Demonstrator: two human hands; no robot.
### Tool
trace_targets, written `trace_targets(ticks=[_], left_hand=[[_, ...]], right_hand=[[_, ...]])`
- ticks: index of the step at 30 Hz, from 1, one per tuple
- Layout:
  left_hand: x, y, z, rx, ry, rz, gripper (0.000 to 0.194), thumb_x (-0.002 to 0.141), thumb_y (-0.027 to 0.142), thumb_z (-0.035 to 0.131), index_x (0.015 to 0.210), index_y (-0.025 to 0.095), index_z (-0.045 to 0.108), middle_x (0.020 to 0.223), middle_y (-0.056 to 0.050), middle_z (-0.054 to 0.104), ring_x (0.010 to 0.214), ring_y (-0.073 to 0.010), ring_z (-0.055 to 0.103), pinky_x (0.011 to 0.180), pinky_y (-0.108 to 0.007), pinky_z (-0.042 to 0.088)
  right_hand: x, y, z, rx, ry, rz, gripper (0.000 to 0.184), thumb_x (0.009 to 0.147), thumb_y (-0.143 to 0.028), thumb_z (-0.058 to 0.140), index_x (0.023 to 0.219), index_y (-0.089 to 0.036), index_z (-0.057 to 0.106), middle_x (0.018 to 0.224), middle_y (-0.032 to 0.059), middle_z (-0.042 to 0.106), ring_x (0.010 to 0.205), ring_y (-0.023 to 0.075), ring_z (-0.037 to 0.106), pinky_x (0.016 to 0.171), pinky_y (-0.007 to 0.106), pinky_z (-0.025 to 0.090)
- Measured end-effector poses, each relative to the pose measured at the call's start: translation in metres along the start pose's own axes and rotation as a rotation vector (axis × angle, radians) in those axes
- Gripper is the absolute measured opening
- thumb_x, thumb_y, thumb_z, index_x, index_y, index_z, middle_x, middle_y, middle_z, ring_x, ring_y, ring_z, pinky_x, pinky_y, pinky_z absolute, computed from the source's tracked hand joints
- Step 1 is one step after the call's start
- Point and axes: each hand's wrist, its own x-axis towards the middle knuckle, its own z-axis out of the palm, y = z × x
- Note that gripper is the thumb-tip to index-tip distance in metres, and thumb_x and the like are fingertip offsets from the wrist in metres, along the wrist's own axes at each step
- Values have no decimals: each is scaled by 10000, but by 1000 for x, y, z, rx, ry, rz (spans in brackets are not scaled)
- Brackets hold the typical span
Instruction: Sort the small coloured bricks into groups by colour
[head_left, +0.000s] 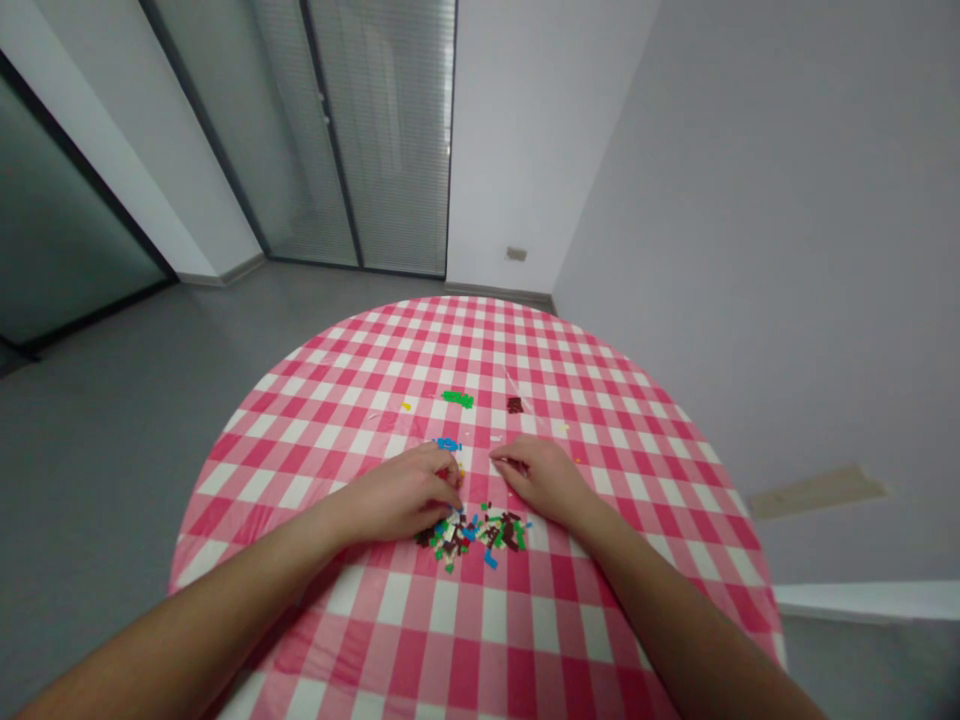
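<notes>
A mixed pile of small plastic pieces [491,530] in green, brown, white and blue lies on the checked tablecloth. At the pile's far left edge is my left hand [412,490], its fingers curled in and its thumb close to the pieces. What those fingers hold, if anything, is hidden. My right hand [541,475] rests beyond the pile on the right, fingertips pinched together near a few tiny white pieces. Anything in that pinch is too small to name. Just past my left fingers sits a blue cluster of pieces [448,444], partly covered by the hand.
Farther back are a green cluster [458,399] and a dark brown cluster [514,405]. A yellow piece [406,407] lies left of the green one. The round table wears a red-and-white checked cloth [480,630]. Walls and a glass partition [390,140] stand beyond.
</notes>
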Motion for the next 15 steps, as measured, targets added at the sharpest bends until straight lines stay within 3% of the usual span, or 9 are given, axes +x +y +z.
trace_targets(ticks=[15], left_hand=[[0,-6,0,-61,-6,4,242,791,6,570,875,175,721,895,-38,625,910,-164,571,848,-303,433]], right_hand=[[0,-3,-2,-45,-40,-21,203,920,-181,569,1014,-180,749,996,66,751,887,208,687,788,316,505]])
